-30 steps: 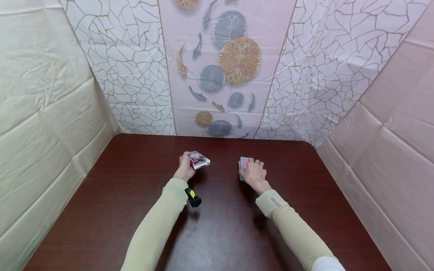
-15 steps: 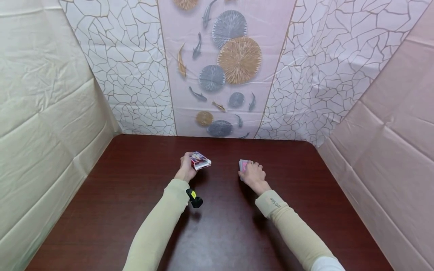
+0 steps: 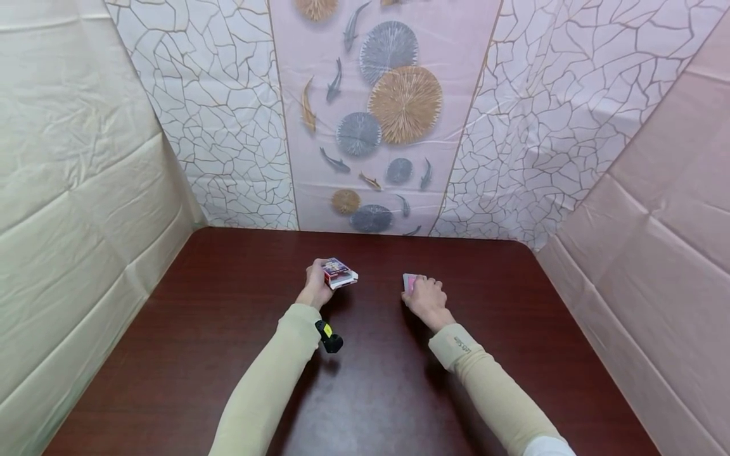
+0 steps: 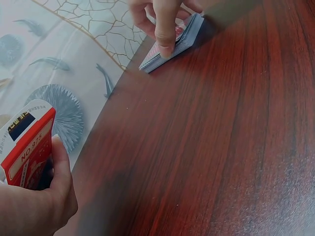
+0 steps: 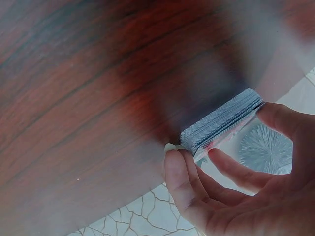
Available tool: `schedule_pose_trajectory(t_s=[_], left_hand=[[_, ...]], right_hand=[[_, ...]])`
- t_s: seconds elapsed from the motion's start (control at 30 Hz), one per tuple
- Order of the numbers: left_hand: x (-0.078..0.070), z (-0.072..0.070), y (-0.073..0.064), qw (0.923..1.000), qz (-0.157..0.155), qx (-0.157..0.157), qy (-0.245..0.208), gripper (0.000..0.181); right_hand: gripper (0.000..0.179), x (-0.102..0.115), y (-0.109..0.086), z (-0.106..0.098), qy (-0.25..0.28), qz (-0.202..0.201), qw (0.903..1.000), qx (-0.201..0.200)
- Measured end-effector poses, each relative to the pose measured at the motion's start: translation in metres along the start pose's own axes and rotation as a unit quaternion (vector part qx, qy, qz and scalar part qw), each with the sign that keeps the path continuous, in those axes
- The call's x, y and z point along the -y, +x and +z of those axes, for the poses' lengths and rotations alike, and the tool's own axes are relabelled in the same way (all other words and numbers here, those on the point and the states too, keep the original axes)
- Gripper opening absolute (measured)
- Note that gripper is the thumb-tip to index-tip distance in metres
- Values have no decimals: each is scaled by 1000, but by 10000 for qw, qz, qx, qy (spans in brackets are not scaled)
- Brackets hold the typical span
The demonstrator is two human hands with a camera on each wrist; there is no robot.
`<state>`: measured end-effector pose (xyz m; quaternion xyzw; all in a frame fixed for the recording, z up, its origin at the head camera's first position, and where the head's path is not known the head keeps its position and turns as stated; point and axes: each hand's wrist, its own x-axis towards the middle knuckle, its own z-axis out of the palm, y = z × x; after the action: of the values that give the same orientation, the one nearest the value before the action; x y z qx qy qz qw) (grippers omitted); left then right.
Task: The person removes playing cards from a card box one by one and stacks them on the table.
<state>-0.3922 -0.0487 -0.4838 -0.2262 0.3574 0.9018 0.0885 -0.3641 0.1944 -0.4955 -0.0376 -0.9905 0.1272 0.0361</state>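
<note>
My left hand (image 3: 313, 286) grips a red and white card box (image 3: 336, 272) above the far part of the table. Its white end flap (image 4: 34, 109) stands open, and "NO.975" is printed on the red side in the left wrist view. To the right, my right hand (image 3: 428, 296) holds a deck of playing cards (image 3: 409, 282) with pink-patterned backs. Seen from the right wrist, the deck's layered edges (image 5: 221, 120) sit between the thumb and the other fingers. A corner of it seems to touch or hover close to the tabletop; I cannot tell which. The hand hides part of the deck.
The dark red-brown wooden table (image 3: 365, 386) carries both hands' shadows. A patterned cloth backdrop (image 3: 365, 126) rises behind its far edge, with plain cloth walls at both sides. A black device with a yellow label (image 3: 329, 335) is strapped at the left wrist.
The deck in my right hand has lowered, and less of it shows past the fingers; its cards look more evenly stacked. My left hand with the card box has shifted slightly right.
</note>
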Motion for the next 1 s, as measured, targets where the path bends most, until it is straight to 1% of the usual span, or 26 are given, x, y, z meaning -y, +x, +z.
schedule_pose_trajectory(t_s=[0.23, 0.37, 0.5, 0.57, 0.67, 0.73, 0.8, 0.9, 1.0], left_hand=[[1, 1, 1, 10000, -15, -29, 57, 56], [1, 1, 1, 10000, -31, -31, 79, 56], [1, 1, 0, 9999, -24, 8, 111, 56], [1, 2, -1, 9999, -17, 32, 122, 55], [2, 3, -3, 9999, -9, 41, 156, 55], [2, 4, -4, 9999, -10, 50, 144, 55], [2, 5, -5, 9999, -22, 58, 140, 55], [3, 5, -5, 9999, -37, 97, 121, 55], [4, 6, -4, 9997, -38, 213, 104, 54]], right_hand=[[65, 1, 0, -1, 28, -22, 10000, 3], [63, 2, -1, -1, -29, -17, 10000, -52], [56, 7, -3, -6, -18, -77, 9997, -251], [54, 13, -4, -11, 83, -206, 9990, -394], [53, 26, -7, -19, 417, -560, 9959, -571], [53, 36, -10, -25, 720, -982, 9908, -586], [52, 47, -14, -29, 1075, -1459, 9822, -489], [48, 61, -20, -31, 1495, -2180, 9641, -266], [40, 73, -26, -29, 1727, -2619, 9495, -112]])
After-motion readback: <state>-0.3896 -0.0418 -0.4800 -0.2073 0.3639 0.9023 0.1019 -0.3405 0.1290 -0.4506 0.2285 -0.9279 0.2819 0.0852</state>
